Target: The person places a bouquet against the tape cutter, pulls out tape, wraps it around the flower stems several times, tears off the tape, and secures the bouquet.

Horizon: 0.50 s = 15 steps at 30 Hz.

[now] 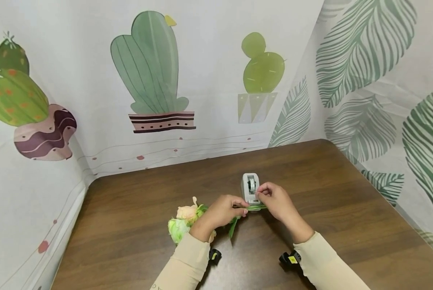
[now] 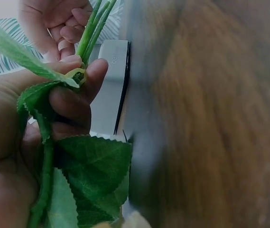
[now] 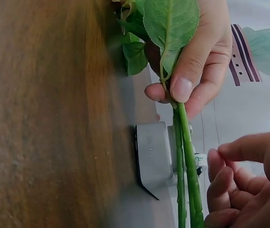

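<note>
My left hand grips a small bunch of artificial flowers by its green stems, thumb against fingers. Peach and pale green blooms lie to the left, partly behind the forearm. Serrated leaves hang around the palm. The bare stems reach right, across the front of a white tape dispenser. Over it, my right hand has thumb and forefinger pinched at the roll of tape, its other fingers curled. The strip itself barely shows there.
The dispenser stands on a brown wooden table. A patterned cloth with cacti and leaves hangs behind the table and along its sides. Black wrist cameras sit at both cuffs, close over the tabletop.
</note>
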Tool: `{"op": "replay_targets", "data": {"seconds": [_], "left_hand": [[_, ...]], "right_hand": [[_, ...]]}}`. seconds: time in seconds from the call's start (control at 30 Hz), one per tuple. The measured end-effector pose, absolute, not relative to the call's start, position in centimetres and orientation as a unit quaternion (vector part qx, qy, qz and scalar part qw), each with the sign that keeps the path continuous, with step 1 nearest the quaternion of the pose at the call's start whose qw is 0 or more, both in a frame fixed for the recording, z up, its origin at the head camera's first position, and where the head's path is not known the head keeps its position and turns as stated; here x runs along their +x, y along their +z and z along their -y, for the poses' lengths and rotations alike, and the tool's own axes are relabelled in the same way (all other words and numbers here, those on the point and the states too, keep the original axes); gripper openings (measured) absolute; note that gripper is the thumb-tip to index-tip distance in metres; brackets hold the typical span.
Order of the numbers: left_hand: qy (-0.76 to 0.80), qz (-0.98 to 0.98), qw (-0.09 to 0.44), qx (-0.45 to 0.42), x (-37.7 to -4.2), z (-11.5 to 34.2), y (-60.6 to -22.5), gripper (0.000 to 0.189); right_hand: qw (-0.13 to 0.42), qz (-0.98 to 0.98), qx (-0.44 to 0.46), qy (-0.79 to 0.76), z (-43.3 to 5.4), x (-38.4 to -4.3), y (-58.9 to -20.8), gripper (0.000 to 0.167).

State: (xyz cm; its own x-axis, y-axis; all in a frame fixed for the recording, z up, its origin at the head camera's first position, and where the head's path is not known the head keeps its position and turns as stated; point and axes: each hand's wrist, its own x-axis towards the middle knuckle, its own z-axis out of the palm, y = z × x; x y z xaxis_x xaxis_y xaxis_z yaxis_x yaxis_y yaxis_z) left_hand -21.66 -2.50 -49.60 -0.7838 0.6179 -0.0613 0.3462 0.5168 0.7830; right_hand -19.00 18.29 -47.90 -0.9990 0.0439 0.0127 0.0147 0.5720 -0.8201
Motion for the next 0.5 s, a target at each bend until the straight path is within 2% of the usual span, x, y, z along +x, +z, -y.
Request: {"op": "replay_targets", "data": {"seconds": [0.17, 0.37, 0.5], "left_hand": [[0.398, -0.857, 0.161, 0.284, -21.67, 2.36, -49.57, 0.019], [0.398, -0.857, 0.167, 0.283, -21.6, 2.28, -49.56, 0.019], [0.393, -0.86, 0.162, 0.282, -21.57, 2.2, -49.55, 0.019]], "right_hand": [[0.022, 0.882, -0.019, 0.471, -18.43, -18.83, -48.0, 0.012], [-0.003, 0.873, -0.036, 0.486, -18.53, -18.54, -47.92, 0.033], [-0.009, 0.864, -0.04, 0.502, -18.44, -18.29, -48.02, 0.03]]}}
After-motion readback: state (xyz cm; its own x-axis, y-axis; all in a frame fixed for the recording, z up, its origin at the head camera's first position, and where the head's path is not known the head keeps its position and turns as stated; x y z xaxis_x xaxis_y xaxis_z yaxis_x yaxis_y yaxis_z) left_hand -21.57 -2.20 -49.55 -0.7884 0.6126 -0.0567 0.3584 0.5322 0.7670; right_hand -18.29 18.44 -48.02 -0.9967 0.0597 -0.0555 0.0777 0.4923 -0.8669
